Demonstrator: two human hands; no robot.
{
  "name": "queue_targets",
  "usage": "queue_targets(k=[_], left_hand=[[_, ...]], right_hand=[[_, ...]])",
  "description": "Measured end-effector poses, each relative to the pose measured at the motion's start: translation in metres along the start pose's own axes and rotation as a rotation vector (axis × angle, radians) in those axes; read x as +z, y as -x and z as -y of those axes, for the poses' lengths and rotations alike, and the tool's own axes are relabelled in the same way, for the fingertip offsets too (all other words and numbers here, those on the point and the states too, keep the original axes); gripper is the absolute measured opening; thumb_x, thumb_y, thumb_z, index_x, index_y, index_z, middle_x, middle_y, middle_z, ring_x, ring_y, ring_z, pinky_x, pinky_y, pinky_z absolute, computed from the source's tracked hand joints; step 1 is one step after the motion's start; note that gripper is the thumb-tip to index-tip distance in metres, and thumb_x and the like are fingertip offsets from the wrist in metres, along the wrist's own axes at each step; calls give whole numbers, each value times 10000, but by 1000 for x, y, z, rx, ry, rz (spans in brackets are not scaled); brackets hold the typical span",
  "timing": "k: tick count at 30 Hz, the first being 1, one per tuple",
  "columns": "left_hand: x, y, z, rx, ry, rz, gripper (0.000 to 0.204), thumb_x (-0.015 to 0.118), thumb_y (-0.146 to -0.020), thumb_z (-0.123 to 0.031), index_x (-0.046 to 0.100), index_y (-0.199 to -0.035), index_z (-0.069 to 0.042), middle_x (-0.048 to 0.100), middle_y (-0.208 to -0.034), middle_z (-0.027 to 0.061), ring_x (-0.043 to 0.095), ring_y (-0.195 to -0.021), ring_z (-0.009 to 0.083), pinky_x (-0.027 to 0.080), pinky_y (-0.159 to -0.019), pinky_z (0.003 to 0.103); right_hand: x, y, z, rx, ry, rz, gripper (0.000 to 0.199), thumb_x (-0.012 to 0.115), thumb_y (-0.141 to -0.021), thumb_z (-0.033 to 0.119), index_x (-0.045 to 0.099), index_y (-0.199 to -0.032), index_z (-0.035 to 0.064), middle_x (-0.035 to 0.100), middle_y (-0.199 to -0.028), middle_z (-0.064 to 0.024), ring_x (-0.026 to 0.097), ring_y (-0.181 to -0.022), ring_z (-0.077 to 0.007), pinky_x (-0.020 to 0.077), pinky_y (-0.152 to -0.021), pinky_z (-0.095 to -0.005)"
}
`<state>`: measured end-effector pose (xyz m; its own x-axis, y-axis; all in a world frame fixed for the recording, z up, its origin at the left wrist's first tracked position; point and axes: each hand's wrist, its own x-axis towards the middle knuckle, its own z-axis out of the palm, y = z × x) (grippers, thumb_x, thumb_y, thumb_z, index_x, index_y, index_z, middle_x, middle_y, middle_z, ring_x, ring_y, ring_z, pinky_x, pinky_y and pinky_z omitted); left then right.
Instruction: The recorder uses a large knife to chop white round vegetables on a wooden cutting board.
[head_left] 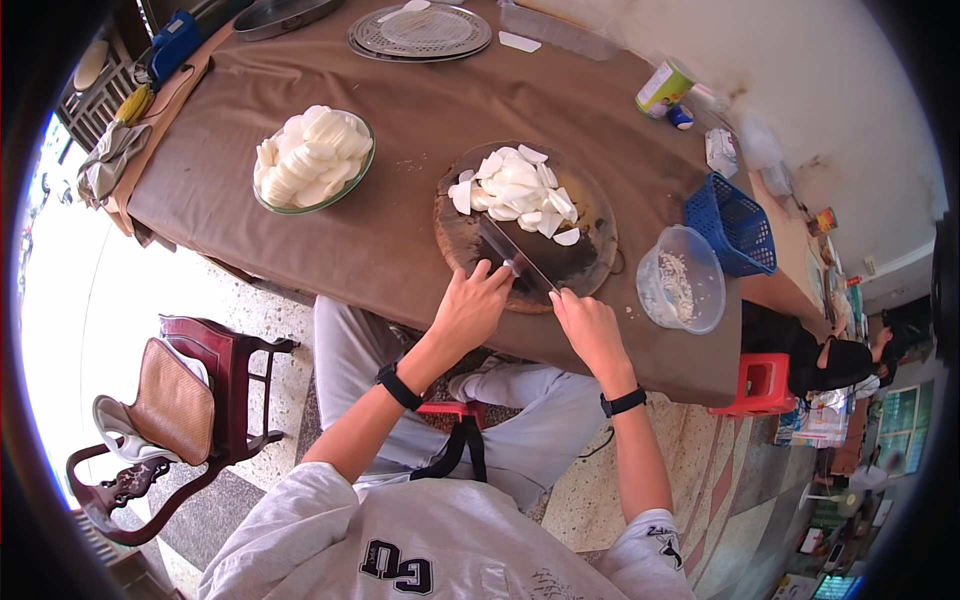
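My right hand [592, 330] is closed round the handle of a kitchen knife [518, 256], whose broad blade slants up and left over the round wooden chopping board [597, 262]. Beside the blade, the bent fingers of my left hand [473, 304] press a small white vegetable piece [509, 266] against the board, mostly hidden under the fingertips. Just beyond the blade lies a loose heap of white vegetable slices [517, 186], some cut to half-rounds. Farther left, a green-rimmed glass bowl [371, 163] is piled high with similar pale round slices [312, 158].
At the right of the brown-covered table [400, 235] stand a clear plastic tub [650, 295] with white bits and a blue basket [730, 225]. Perforated metal trays [425, 32] and a tin [664, 88] lie farther back. A wooden chair [190, 400] is at left; another person [830, 358] sits at right.
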<state>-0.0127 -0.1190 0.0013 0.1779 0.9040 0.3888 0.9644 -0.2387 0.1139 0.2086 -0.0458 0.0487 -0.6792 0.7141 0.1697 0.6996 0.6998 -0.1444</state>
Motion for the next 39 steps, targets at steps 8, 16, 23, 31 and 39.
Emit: queue_targets(k=[8, 16, 23, 31, 39], left_hand=[[1, 3, 2, -11, 13, 10, 424, 649, -880, -139, 726, -1277, -12, 623, -1225, 6, 565, -1093, 212, 489, -797, 371], [-2, 2, -2, -2, -45, 19, 389, 670, -865, -144, 737, -1227, -18, 618, -1185, 15, 562, -1090, 207, 477, -792, 359], [0, 5, 0, 18, -61, 18, 398, 661, -876, -152, 732, -1243, -16, 615, -1190, 14, 556, -1094, 202, 465, -780, 352], [-1, 3, 3, 27, -59, 31, 427, 653, -885, -147, 724, -1283, -13, 625, -1228, 10, 556, -1098, 199, 460, -782, 352], [-3, 3, 1, 16, -34, 63, 459, 627, -908, -135, 682, -1348, -17, 603, -1234, -4, 556, -1084, 195, 458, -818, 358]], right_hand=[[-7, -9, 8, 24, -25, 45, 382, 545, -1131, 306, 635, -879, 32, 669, -661, -217, 678, -623, -443, 537, -541, -522], [15, 13, -3, 50, -69, -81, 384, 557, -1127, 302, 605, -838, 54, 653, -618, -186, 666, -570, -420, 525, -505, -510], [13, 10, -2, 0, -50, -82, 384, 568, -1122, 304, 600, -824, 64, 640, -598, -177, 657, -543, -402, 514, -483, -488], [8, 6, 1, -12, -14, -57, 379, 575, -1117, 304, 608, -828, 62, 650, -601, -171, 666, -548, -395, 523, -490, -478], [1, 1, 2, -20, 10, 2, 366, 567, -1120, 306, 626, -860, 56, 665, -621, -184, 684, -571, -398, 540, -506, -480]])
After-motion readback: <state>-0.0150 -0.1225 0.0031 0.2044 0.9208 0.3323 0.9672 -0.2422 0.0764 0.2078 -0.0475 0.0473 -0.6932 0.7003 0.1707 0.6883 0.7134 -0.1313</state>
